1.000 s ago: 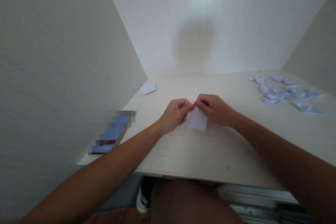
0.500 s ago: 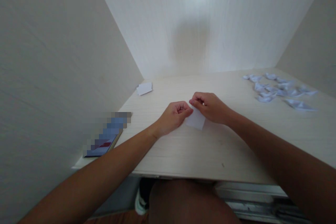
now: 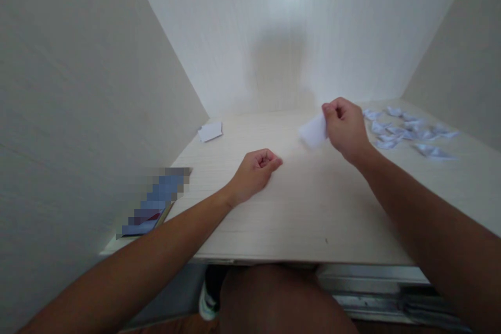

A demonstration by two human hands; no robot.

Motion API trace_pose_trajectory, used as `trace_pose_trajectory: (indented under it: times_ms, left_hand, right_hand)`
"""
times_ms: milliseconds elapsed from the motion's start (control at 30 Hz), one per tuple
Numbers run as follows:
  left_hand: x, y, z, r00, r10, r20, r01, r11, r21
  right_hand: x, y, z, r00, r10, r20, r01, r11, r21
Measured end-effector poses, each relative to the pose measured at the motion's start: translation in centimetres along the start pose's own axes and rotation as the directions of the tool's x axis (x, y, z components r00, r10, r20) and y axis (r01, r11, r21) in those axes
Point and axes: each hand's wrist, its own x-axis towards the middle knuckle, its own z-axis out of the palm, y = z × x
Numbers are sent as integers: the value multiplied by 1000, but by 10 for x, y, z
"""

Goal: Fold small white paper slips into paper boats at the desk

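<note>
My right hand point(image 3: 346, 128) is raised over the right middle of the table, thumb and forefinger pinched on the edge of a small white sheet of paper point(image 3: 313, 131). The sheet hangs out to the left of the fingers, slightly blurred. Lower and to the left, my left hand point(image 3: 254, 173) rests low over the tabletop with its fingers curled and the thumb against them. Nothing shows between those fingertips, and the sheet is apart from them.
Several folded white paper shapes point(image 3: 407, 130) lie at the right rear of the table point(image 3: 289, 224). A small stack of white paper point(image 3: 211, 130) lies at the back left. A blue book-like item point(image 3: 156, 201), partly pixelated, lies along the left wall point(image 3: 78, 88).
My right hand has lifted up and to the right, carrying the paper sheet with it. My left hand has let go of the sheet and stays nearly in place.
</note>
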Motion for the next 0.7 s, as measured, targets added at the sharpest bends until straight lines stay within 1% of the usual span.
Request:
trace_pose_trajectory:
  times_ms: [33, 100, 200, 267, 300, 367, 433, 500, 567, 633, 700]
  left_hand:
    - [1, 0, 0, 1000, -4, -5, 4, 999, -34]
    - [2, 2, 1, 1000, 0, -10, -1, 994, -105]
    - [3, 4, 3, 1000, 19, -14, -21, 981, -194]
    - [4, 3, 5, 1000, 27, -3, -27, 976, -215]
    - [5, 2, 5, 999, 34, -16, -37, 977, -209]
    - [6, 0, 5, 994, 55, -92, -71, 980, -184]
    - [9, -1, 2, 973, 77, -216, -116, 978, -175]
    - [12, -2, -1, 942, 93, -322, -157, 971, -178]
    - [14, -2, -4, 912, 107, -395, -188, 967, -171]
    - [16, -2, -7, 887, 115, -448, -202, 968, -151]
    - [17, -3, -8, 881, 109, -461, -200, 968, -152]
  right_hand:
    - [1, 2, 1, 1000, 28, -12, -27, 999, 24]
    - [-4, 2, 8, 998, 56, 20, -58, 995, 87]
    - [-20, -5, 26, 992, 69, 109, -86, 983, 160]
    - [-31, -11, 35, 981, 82, 177, -114, 978, 176]
    - [-35, -13, 38, 973, 89, 212, -129, 975, 183]
    - [-40, -15, 40, 957, 103, 270, -161, 966, 201]
    - [-40, -15, 38, 935, 116, 336, -199, 954, 225]
    - [-38, -15, 35, 893, 129, 432, -251, 938, 239]
    - [-36, -15, 32, 832, 135, 538, -295, 929, 223]
    - [-36, -15, 30, 767, 136, 627, -317, 930, 186]
    - [-39, -16, 29, 701, 123, 702, -322, 934, 158]
